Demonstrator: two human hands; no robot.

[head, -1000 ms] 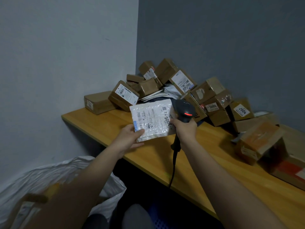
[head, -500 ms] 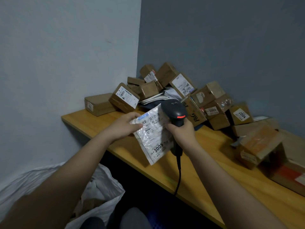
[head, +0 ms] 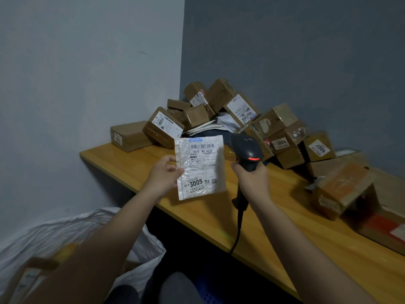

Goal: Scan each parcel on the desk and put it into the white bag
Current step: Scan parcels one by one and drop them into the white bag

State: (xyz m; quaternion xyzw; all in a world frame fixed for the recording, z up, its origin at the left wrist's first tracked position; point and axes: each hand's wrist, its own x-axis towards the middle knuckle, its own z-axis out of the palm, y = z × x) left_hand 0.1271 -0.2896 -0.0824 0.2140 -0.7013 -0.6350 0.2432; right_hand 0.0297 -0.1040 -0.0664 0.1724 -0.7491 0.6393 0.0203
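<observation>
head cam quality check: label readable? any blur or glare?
Head view: dim, flat light; the mailer label reads 3005 sharply, its film slightly shiny; scanner crisp, red light lit; the left forearm and white bag at the bottom edge are blurred; the desk edge bows from wide-angle distortion.

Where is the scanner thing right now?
The black scanner is in the right hand, held above the desk, just right of the white parcel that the left hand holds.

I saw the mailer (head: 200, 166), a flat silvery bubble pouch, held upright above the desk (head: 258, 218) with its label facing me, marked 3005. The black scanner (head: 246, 150) stood just right of it, a red light glowing. Brown boxes (head: 221, 115) lay heaped in the corner. The white bag (head: 72, 233) sat open below left.
</observation>
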